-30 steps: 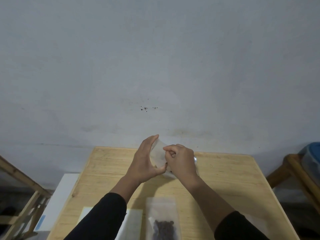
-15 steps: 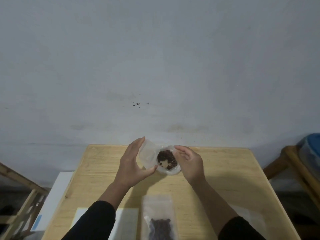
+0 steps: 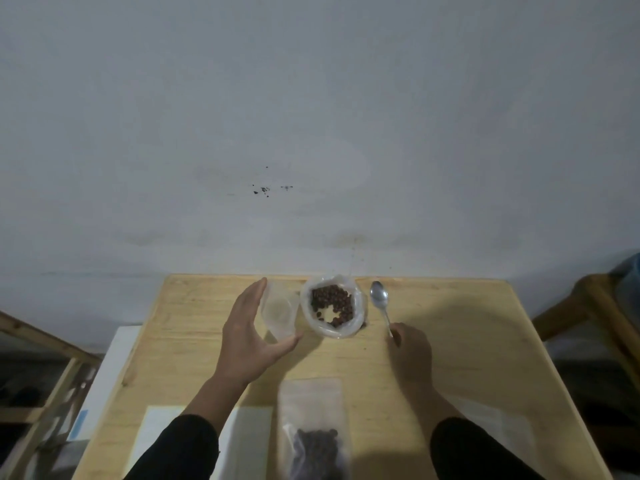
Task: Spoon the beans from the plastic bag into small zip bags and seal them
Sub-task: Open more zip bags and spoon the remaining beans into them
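Observation:
A clear plastic bag (image 3: 356,317) stands open at the far middle of the wooden table (image 3: 467,341), with dark beans (image 3: 332,303) inside. My left hand (image 3: 247,336) holds a small empty zip bag (image 3: 278,311) upright just left of it, thumb and fingers around the bag. A metal spoon (image 3: 379,299) lies right of the bean bag, its bowl pointing away from me. My right hand (image 3: 410,353) pinches the near end of its handle. A filled zip bag (image 3: 313,431) with dark beans lies flat at the near edge between my forearms.
Flat white sheets, perhaps empty zip bags (image 3: 242,441), lie at the near left, and a clear one (image 3: 498,424) at the near right. A white board (image 3: 104,382) and wooden frames (image 3: 38,344) flank the table's left; a wooden chair (image 3: 595,306) stands right.
My right hand let go of the bean bag and moved right onto the spoon handle. My left hand shifted left with the small zip bag, uncovering the open bean bag and the spoon.

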